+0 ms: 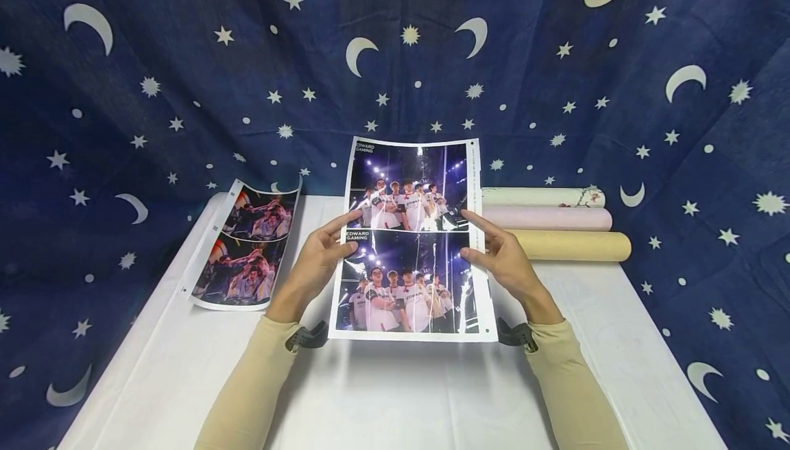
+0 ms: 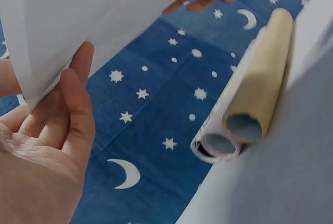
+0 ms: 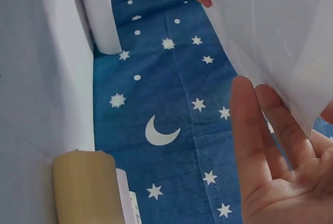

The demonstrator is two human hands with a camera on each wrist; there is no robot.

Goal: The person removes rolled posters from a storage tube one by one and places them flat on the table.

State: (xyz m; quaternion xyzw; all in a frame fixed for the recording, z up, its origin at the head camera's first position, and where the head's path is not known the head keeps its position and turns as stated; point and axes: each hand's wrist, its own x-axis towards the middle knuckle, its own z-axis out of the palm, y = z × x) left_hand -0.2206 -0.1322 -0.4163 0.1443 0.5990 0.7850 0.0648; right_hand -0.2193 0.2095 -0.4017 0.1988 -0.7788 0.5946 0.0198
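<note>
A glossy printed sheet [image 1: 409, 278] with a white border is held up above the table. It carries two like group photos, one over the other, each with the lettering "EDWARD GAMING". My left hand [image 1: 313, 258] pinches its left edge, and my right hand [image 1: 509, 265] pinches the right edge, both about mid-height. In the head view the thumbs lie in front. The left wrist view shows the sheet's plain white back [image 2: 99, 16] with the fingers [image 2: 78, 104] of my left hand behind it; the right fingers [image 3: 250, 125] are likewise behind the sheet.
Another printed sheet [image 1: 249, 251] with two reddish photos lies at the left, its edges curling up. Yellow [image 1: 574, 245], pink [image 1: 549, 218] and white floral [image 1: 537, 197] paper rolls lie side by side at the back right. A star-and-moon curtain [image 1: 420, 114] hangs behind the white-covered table [image 1: 407, 402].
</note>
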